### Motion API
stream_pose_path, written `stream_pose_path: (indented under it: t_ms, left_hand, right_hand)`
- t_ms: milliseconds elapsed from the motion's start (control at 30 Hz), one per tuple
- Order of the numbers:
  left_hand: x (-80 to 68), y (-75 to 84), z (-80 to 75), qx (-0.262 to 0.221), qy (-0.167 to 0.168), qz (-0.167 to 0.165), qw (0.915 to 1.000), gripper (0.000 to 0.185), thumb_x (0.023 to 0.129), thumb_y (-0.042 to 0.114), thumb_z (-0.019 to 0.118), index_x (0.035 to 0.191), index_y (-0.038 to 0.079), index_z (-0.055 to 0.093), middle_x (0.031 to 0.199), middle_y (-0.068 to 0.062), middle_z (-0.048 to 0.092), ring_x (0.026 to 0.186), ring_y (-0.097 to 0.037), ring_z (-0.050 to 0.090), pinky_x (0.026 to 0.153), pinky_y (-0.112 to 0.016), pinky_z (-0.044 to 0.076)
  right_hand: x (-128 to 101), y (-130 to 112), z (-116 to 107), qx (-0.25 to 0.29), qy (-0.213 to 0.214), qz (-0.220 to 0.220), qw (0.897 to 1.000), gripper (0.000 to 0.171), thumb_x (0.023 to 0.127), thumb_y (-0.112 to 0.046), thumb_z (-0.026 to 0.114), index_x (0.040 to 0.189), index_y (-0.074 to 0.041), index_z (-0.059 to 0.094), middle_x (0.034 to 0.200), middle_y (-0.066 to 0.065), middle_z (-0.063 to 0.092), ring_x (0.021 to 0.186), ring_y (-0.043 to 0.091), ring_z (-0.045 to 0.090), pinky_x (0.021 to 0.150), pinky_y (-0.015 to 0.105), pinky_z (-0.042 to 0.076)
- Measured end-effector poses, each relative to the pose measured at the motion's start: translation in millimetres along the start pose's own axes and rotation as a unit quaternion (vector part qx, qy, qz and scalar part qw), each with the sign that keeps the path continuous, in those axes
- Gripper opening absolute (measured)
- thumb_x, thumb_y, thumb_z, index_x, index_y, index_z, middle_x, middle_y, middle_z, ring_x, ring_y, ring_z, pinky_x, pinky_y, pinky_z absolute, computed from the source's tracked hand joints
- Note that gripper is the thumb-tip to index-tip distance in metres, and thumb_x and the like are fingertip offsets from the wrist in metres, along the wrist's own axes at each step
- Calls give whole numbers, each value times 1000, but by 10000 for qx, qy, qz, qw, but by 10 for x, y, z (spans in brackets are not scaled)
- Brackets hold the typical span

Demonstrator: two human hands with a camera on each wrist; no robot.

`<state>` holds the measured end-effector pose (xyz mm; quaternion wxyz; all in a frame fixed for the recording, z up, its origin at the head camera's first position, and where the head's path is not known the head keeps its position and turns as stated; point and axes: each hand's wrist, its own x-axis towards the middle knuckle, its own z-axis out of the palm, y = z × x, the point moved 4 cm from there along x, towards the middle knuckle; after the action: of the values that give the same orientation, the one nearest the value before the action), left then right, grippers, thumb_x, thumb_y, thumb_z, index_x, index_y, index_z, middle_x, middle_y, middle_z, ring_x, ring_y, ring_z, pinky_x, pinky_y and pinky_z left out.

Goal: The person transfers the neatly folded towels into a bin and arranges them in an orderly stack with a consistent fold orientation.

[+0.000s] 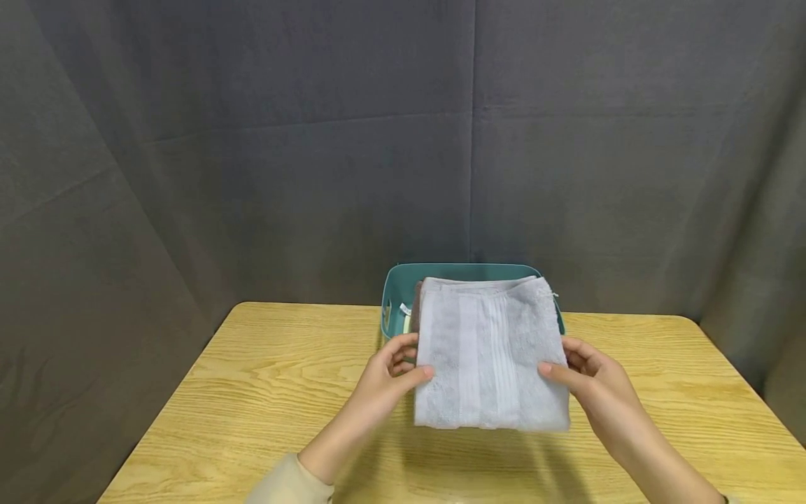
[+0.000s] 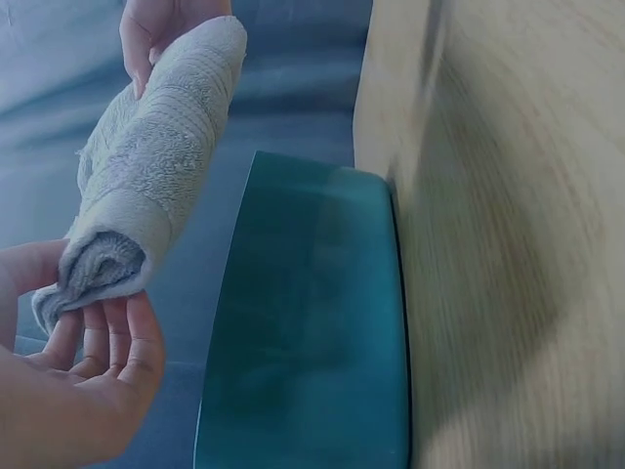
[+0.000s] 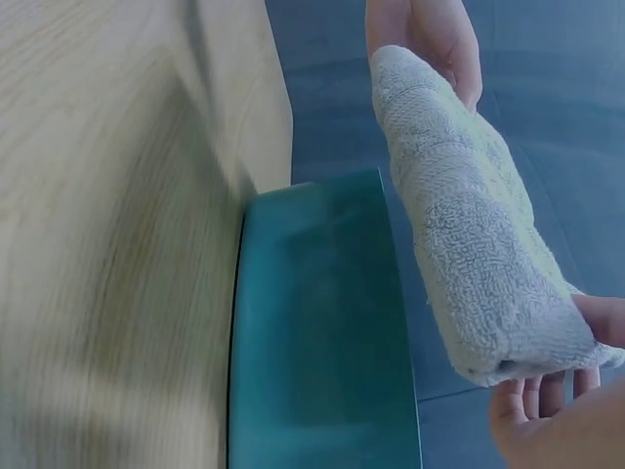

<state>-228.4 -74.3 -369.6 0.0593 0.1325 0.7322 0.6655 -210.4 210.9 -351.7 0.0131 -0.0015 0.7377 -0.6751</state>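
One folded grey towel [image 1: 488,353] is held in the air between two hands, above the near edge of one teal bin [image 1: 395,294] and just over the wooden surface [image 1: 252,378]. The left hand [image 1: 390,374] grips the towel's left edge: its thumb lies on the top face and its fingers curl beneath, as the left wrist view also shows, where the fingers [image 2: 103,337] cup the rolled end of the towel [image 2: 146,186]. The right hand [image 1: 588,381] grips the right edge in the same manner, thumb on top and fingers under; in the right wrist view the fingers [image 3: 542,396] support the thick folded end of the towel [image 3: 469,225]. Each wrist view shows the opposite hand at the far end of the towel, so both hands hold the same single piece.

The towel is folded into a thick rectangle with a band of raised stripes running along its middle. It hides most of the bin's opening. Inside the bin, at its left wall, edges of further folded cloth [image 1: 412,311] are visible, one with a small white tag; their count cannot be told. The bin [image 2: 312,313] stands on the far part of the surface, against one dark grey curtain [image 1: 315,140] that hangs behind it. One beige sleeve [image 1: 290,483] covers the left forearm.
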Motion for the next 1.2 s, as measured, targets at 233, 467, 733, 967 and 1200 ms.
stream_pose_path:
  t_ms: [233, 467, 733, 967, 1200]
  left_hand:
    - [95, 36, -16, 151, 84, 167, 9997, 56, 95, 19, 67, 144, 2, 45, 127, -13, 51, 111, -25, 50, 90, -34, 47]
    - [176, 58, -21, 322, 118, 217, 9992, 57, 94, 19, 68, 144, 3, 46, 126, -13, 52, 111, -26, 52, 89, -35, 48]
    - [279, 99, -26, 150, 158, 341, 9992, 54, 94, 13, 68, 142, 1, 47, 116, -12, 58, 102, -22, 56, 84, -31, 49]
    - [382, 162, -37, 252, 358, 389, 9983, 53, 94, 14, 68, 143, 6, 50, 117, -10, 60, 103, -23, 57, 86, -34, 50]
    - [484, 178, -57, 322, 535, 353, 9974, 50, 95, 17, 67, 143, 9, 51, 123, -10, 58, 106, -24, 56, 88, -37, 50]
  right_hand:
    - [83, -81, -15, -147, -86, -67, 9998, 63, 93, -18, 72, 142, 5, 40, 114, -3, 62, 103, 10, 60, 87, 19, 48]
    - [176, -103, -34, -196, -75, 2, 9998, 68, 93, -19, 71, 146, 6, 37, 116, -4, 61, 104, 7, 58, 88, 17, 47]
    - [273, -144, -40, -129, -81, -325, 9994, 60, 94, -14, 69, 142, 8, 40, 109, -7, 63, 101, 7, 59, 87, 18, 47]
    - [358, -190, -36, -271, 43, -474, 9985, 57, 94, -17, 70, 139, 6, 43, 107, -7, 62, 99, 7, 59, 85, 18, 47]
    - [476, -244, -6, -484, 267, -486, 9973, 57, 94, -18, 69, 141, 5, 44, 109, -9, 60, 100, 5, 57, 84, 17, 47]
